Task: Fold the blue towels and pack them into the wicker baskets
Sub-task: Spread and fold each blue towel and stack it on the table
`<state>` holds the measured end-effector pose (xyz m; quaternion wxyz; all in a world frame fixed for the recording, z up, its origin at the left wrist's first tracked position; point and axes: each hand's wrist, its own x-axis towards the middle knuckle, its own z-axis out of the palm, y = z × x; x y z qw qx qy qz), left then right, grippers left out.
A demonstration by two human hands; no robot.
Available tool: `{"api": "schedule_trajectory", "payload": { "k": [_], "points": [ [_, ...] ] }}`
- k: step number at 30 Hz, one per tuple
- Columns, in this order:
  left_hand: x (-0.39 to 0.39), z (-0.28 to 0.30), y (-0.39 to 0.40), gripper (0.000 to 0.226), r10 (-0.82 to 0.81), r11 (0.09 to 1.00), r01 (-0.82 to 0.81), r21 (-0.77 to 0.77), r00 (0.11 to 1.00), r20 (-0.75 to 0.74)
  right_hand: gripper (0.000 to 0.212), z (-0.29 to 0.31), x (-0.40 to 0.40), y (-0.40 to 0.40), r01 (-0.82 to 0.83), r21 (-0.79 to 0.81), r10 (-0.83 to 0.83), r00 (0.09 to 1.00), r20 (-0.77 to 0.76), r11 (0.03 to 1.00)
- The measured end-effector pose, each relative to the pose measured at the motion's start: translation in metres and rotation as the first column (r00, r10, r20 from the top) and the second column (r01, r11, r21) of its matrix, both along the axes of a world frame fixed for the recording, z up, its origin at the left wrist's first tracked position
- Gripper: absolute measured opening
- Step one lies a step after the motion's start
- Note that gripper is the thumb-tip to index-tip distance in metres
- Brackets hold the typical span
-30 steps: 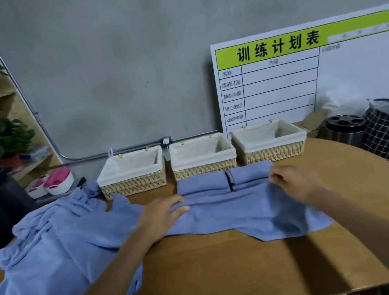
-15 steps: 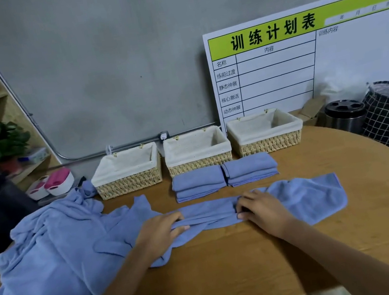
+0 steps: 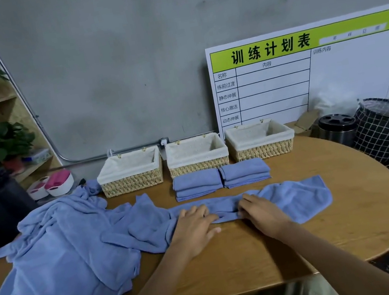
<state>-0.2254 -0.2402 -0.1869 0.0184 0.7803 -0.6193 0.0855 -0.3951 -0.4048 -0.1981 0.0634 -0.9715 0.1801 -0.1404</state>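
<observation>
On the round wooden bench point(image 3: 294, 241) a long blue towel point(image 3: 286, 196) lies stretched sideways in front of the person, already narrowed into a strip. The left hand point(image 3: 196, 224) lies on its middle with fingers point(image 3: 193, 210) spread almost flat, pressing the cloth down. The right hand point(image 3: 260, 211) sits just beside it, fingers point(image 3: 245, 205) bent onto the cloth; whether they pinch a fold or only press I cannot tell.

Two stacks of folded blue towels point(image 3: 221, 177) sit side by side on the bench, touching each other, just in front of the middle and right baskets. The three cloth-lined wicker baskets point(image 3: 196, 157) stand in a row along the back edge, and as far as their linings show, none holds a towel.

A large heap of unfolded blue towels point(image 3: 60, 260) covers the left part of the bench, reaching over its edge.

So the work looks early: a few towels folded, one partway through its folds, many more waiting, and the packing not yet begun. The strip likely needs folding across its length next.
</observation>
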Motion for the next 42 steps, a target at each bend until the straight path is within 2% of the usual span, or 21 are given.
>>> {"api": "schedule_trajectory", "payload": {
  "k": [2, 3, 5, 6, 8, 9, 11, 14, 16, 19, 23, 27, 29, 31, 34, 37, 39, 40, 42],
  "points": [
    [-0.003, 0.000, -0.008, 0.040, -0.031, 0.999, 0.032, -0.042, 0.999, 0.026, 0.029, 0.005, 0.006, 0.002, 0.146, 0.043, -0.150, 0.985, 0.088, 0.988],
    [-0.004, 0.000, -0.012, 0.034, -0.052, 0.996, 0.054, -0.067, 0.998, 0.031, 0.033, 0.005, 0.011, 0.000, 0.197, 0.128, -0.211, 0.971, 0.114, 0.972],
    [-0.008, -0.001, -0.022, 0.018, -0.103, 0.987, 0.099, -0.129, 0.994, -0.029, 0.031, 0.011, 0.012, 0.002, 0.101, 0.207, -0.131, 0.982, 0.134, 0.973],
    [-0.008, 0.001, -0.025, 0.011, -0.114, 0.981, 0.090, -0.171, 0.984, -0.134, 0.031, 0.017, 0.009, 0.002, 0.074, 0.211, -0.106, 0.983, 0.148, 0.975],
    [-0.003, 0.013, -0.030, 0.013, -0.143, 0.969, 0.065, -0.238, 0.934, -0.329, 0.031, 0.036, -0.003, 0.002, -0.008, 0.153, -0.019, 0.984, 0.175, 0.988],
    [0.001, 0.024, -0.031, 0.017, -0.166, 0.963, 0.071, -0.260, 0.916, -0.365, 0.033, 0.045, -0.006, -0.002, -0.032, 0.058, 0.022, 0.985, 0.169, 0.998],
    [0.010, 0.046, -0.029, 0.019, -0.208, 0.961, 0.136, -0.239, 0.928, -0.310, 0.036, 0.060, -0.015, -0.007, -0.094, -0.144, 0.114, 0.984, 0.134, 0.985],
    [0.024, 0.077, -0.026, 0.017, -0.187, 0.966, 0.148, -0.214, 0.966, -0.176, 0.038, 0.075, -0.013, -0.016, -0.102, -0.206, 0.147, 0.965, 0.215, 0.973],
    [0.036, 0.092, -0.025, 0.015, -0.178, 0.944, 0.125, -0.304, 0.972, -0.154, 0.043, 0.089, -0.007, -0.022, -0.059, -0.191, 0.109, 0.958, 0.264, 0.980],
    [0.049, 0.120, -0.019, 0.014, -0.140, 0.908, 0.053, -0.416, 0.974, -0.181, 0.025, 0.118, -0.001, -0.023, -0.043, -0.145, 0.086, 0.949, 0.303, 0.988],
    [0.049, 0.150, -0.009, 0.009, -0.052, 0.840, -0.120, -0.529, 0.953, -0.299, 0.028, 0.158, 0.012, -0.024, 0.089, -0.141, -0.044, 0.956, 0.291, 0.986],
    [0.030, 0.153, -0.003, 0.016, -0.028, 0.776, -0.278, -0.566, 0.881, -0.472, 0.024, 0.185, 0.017, -0.020, 0.182, -0.035, -0.166, 0.947, 0.275, 0.983],
    [0.021, 0.156, 0.002, 0.018, -0.041, 0.749, -0.299, -0.591, 0.870, -0.491, 0.022, 0.190, 0.014, -0.020, 0.212, 0.001, -0.202, 0.929, 0.311, 0.977],
    [0.018, 0.169, 0.008, 0.018, 0.006, 0.742, -0.282, -0.608, 0.910, -0.415, 0.019, 0.190, 0.008, -0.024, 0.210, 0.048, -0.213, 0.914, 0.345, 0.977],
    [0.016, 0.206, 0.015, 0.020, 0.041, 0.735, -0.174, -0.656, 0.976, -0.213, 0.017, 0.191, -0.003, -0.032, 0.219, 0.144, -0.259, 0.884, 0.390, 0.965],
    [0.016, 0.242, 0.014, 0.017, 0.019, 0.776, -0.058, -0.628, 0.997, -0.070, 0.016, 0.202, -0.004, -0.037, 0.226, 0.288, -0.343, 0.813, 0.471, 0.931],
    [0.020, 0.257, 0.011, 0.018, 0.016, 0.790, -0.034, -0.612, 0.999, -0.034, 0.018, 0.213, 0.002, -0.038, 0.162, 0.494, -0.446, 0.716, 0.537, 0.854],
    [0.024, 0.261, 0.010, 0.019, 0.014, 0.797, -0.035, -0.603, 0.999, -0.039, 0.021, 0.218, 0.006, -0.038, 0.085, 0.614, -0.505, 0.663, 0.553, 0.785],
    [0.035, 0.263, 0.011, 0.020, 0.027, 0.820, -0.052, -0.569, 0.998, -0.052, 0.029, 0.229, 0.014, -0.039, -0.018, 0.733, -0.591, 0.579, 0.562, 0.680]
  ]
}}
